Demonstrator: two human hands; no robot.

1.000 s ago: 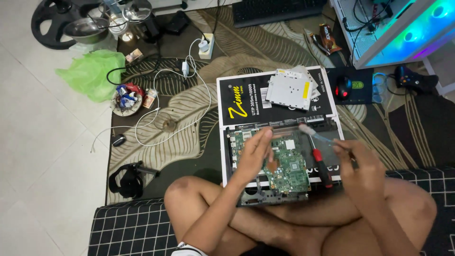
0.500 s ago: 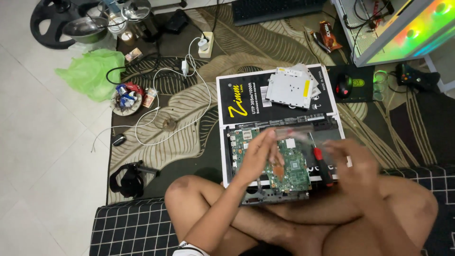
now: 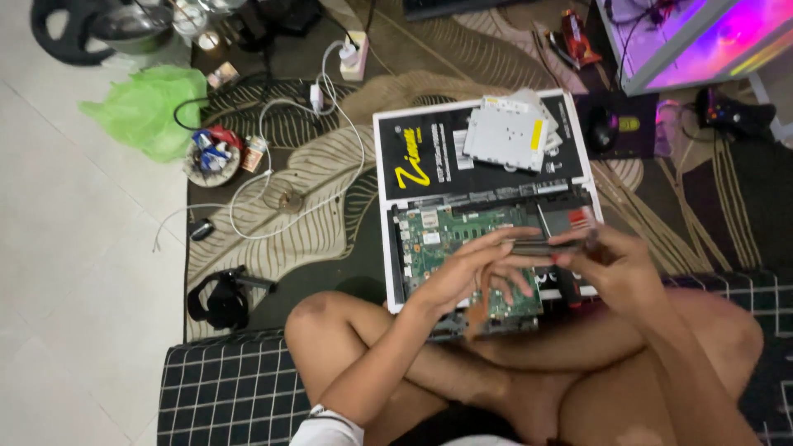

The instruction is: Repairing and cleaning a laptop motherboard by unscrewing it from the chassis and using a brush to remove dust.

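Green circuit board (image 3: 450, 239) lies exposed inside an opened laptop chassis (image 3: 396, 264) on the patterned rug, right in front of a person sitting cross-legged. Both hands meet above it: the left hand (image 3: 475, 268) comes in from the lower left with fingers stretched out, and the right hand (image 3: 615, 264) comes from the right, and between them they pinch a thin dark flat part (image 3: 533, 245) held roughly level over the board; blur hides exactly what it is. A red-handled screwdriver (image 3: 572, 289) rests on the chassis just under the right hand. Behind the chassis sits a black panel with a white edge (image 3: 429, 153), and a silver optical drive (image 3: 504, 136) lies on top of it. Off to the left on the rug are a white cable (image 3: 273, 190), a small bowl of odds and ends (image 3: 212, 153), a green plastic bag (image 3: 149, 107) and black headphones (image 3: 219, 299)
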